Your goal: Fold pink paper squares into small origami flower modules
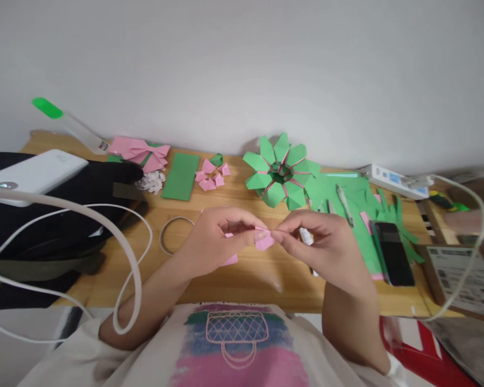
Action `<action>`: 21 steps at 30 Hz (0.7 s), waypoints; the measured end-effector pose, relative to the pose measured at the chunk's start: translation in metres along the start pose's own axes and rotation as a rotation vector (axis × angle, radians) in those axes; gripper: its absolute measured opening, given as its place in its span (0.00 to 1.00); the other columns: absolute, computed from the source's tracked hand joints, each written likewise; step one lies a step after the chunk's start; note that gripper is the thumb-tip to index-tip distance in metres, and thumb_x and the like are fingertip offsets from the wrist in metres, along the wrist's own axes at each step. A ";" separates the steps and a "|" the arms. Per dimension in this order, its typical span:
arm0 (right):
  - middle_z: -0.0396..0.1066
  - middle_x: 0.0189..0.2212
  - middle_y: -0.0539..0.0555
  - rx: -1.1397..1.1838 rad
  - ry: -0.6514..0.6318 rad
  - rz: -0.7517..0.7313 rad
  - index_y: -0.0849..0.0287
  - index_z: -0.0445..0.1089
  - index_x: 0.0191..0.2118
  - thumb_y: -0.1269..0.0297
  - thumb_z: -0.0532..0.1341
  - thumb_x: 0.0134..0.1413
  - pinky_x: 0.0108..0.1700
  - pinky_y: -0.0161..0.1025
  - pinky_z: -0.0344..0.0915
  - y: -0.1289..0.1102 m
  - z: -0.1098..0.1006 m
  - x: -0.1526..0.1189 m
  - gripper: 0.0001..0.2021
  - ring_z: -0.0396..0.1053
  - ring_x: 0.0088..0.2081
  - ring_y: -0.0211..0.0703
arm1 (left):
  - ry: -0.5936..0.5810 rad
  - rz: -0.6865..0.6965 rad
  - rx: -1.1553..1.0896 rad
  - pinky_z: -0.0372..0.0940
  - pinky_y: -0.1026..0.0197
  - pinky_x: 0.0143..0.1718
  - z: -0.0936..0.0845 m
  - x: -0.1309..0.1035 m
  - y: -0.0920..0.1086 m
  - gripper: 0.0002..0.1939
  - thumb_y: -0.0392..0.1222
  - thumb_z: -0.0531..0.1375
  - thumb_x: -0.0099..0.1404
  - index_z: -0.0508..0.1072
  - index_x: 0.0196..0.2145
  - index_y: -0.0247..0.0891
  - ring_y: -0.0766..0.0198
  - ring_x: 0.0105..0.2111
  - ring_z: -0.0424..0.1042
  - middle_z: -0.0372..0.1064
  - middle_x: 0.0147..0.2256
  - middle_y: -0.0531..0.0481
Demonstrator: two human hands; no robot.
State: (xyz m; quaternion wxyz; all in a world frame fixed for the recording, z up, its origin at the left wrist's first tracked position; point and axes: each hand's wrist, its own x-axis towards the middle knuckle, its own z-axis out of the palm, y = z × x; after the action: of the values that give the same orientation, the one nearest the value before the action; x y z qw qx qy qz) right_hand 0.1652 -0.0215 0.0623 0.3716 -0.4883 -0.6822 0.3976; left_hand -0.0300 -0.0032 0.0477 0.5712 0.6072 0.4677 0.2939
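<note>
Between my two hands, above the wooden table [145,279], is a small folded piece of pink paper [265,240]. My left hand [226,231] pinches its left side between thumb and fingers. The thumb and index finger of my right hand [318,242] close on its right edge. More pink paper [229,260] shows partly beneath my left hand. Behind my hands stands a ring-shaped flower of folded green paper [295,192] with pink inside. To its left lies a cluster of small folded pink pieces [208,183] with one green piece.
A green paper stack [180,176] and a tape roll [164,232] lie left. Right are green sheets [365,247], a craft knife [344,204], a phone [393,252] and a power strip [395,181]. White cables [135,269] loop over a black bag [64,215] on the left.
</note>
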 end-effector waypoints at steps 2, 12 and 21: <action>0.72 0.21 0.48 -0.005 -0.005 -0.004 0.59 0.74 0.27 0.72 0.64 0.52 0.25 0.31 0.61 0.000 0.000 0.000 0.05 0.66 0.24 0.32 | 0.000 0.001 -0.030 0.66 0.69 0.24 0.000 0.001 0.000 0.06 0.42 0.63 0.60 0.80 0.30 0.41 0.67 0.27 0.74 0.79 0.30 0.52; 0.72 0.21 0.47 -0.029 -0.021 -0.015 0.58 0.74 0.27 0.72 0.63 0.53 0.25 0.31 0.60 -0.001 0.000 -0.002 0.05 0.65 0.24 0.32 | 0.037 0.002 -0.025 0.63 0.69 0.22 0.003 0.001 -0.003 0.06 0.42 0.64 0.57 0.81 0.27 0.41 0.68 0.23 0.71 0.78 0.26 0.53; 0.75 0.24 0.50 -0.088 -0.001 0.054 0.58 0.75 0.28 0.65 0.61 0.57 0.28 0.32 0.62 0.017 0.017 0.005 0.08 0.68 0.26 0.35 | 0.136 0.076 -0.078 0.66 0.66 0.28 0.005 0.011 -0.020 0.07 0.41 0.63 0.56 0.79 0.24 0.39 0.64 0.27 0.74 0.78 0.25 0.51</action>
State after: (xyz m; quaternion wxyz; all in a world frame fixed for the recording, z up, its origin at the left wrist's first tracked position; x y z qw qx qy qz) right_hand 0.1548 -0.0163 0.0410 0.3388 -0.5221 -0.6858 0.3772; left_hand -0.0256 0.0030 0.0250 0.5498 0.5803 0.4703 0.3739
